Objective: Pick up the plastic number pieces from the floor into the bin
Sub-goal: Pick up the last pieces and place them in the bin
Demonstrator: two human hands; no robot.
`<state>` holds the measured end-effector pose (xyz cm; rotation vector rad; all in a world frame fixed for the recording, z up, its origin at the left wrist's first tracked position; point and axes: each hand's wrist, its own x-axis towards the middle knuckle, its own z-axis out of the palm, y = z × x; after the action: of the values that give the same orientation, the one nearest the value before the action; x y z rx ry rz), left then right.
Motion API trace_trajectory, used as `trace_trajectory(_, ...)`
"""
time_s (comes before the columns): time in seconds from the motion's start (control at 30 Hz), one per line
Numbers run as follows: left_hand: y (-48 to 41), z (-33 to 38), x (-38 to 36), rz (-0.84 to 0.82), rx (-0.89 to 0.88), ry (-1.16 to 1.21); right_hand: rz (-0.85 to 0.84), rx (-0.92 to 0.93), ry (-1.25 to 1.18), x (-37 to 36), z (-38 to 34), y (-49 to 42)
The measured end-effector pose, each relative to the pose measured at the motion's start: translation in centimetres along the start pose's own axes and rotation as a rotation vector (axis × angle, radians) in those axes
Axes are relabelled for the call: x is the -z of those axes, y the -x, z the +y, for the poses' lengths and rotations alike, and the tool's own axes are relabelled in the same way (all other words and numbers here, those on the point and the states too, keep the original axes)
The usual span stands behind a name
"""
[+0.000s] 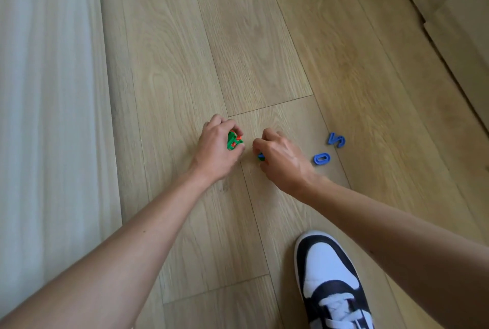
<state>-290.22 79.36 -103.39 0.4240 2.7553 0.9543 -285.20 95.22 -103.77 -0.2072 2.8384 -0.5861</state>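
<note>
A cluster of green and orange plastic number pieces (232, 141) sits inside the curled fingers of the left hand (215, 147), which grips them just above the light wood-grain plank floor (185, 64), thumb and fingertips closed around the bundle. Just to its right, the right hand (283, 157) is curled knuckles-up around a smaller bunch of green, blue and orange plastic pieces (261, 156), of which only slivers show under the fingers; which numbers they are cannot be told. The two hands are near each other but apart. Still on the floor, to the right of the right hand, lie a blue plastic zero (321, 158), just beside the wrist, and a blue plastic five (336, 139) a little beyond it, the two close together but not touching. A black-and-white laced sneaker (330, 281) stands on the planks below the right forearm. A pale white draped surface (47, 117) runs along the left edge, and light wooden panelling (455, 11) crosses the upper right corner.
</note>
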Motion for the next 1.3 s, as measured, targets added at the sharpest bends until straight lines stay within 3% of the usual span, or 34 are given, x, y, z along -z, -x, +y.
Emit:
trace_trajectory(0.1, -0.5, 0.6, 0.1, 0.029, 0.009, 0.034, 0.004, 0.010, 0.000, 0.1, 0.2, 0.2)
trace_trajectory(0.27, -1.6, 2.9, 0.0, 0.046, 0.018, 0.105, 0.082, -0.076, -0.203, 1.9, 1.2, 2.8)
trace_trajectory(0.47, -1.1, 8.5, -4.2, -0.148, -0.176, 0.120, 0.285, -0.348, -0.365, 3.8, 7.1, 11.3)
trace_trajectory(0.6, -0.7, 10.8, -8.0, -0.263, -0.319, 0.025, 0.262, -0.451, -0.332, 3.3, 9.2, 15.7)
trace_trajectory(0.8, 0.0, 11.6, -10.4, -0.383, -0.460, -0.275, 0.166, -0.448, -0.217, 2.9, 9.6, 16.6)
trace_trajectory(0.97, 0.0, 11.4, -10.8, -0.324, -0.454, -0.339, 0.069, -0.485, -0.148, 2.6, 9.1, 16.6)
trace_trajectory(1.13, 0.0, 10.9, -11.2, -0.286, -0.468, -0.353, 0.125, -0.465, -0.095, 2.1, 9.0, 17.5)
trace_trajectory(1.3, -0.7, 9.9, -11.6, -0.249, -0.651, -0.470, 0.166, -0.367, -0.028, 0.7, 9.1, 18.6)
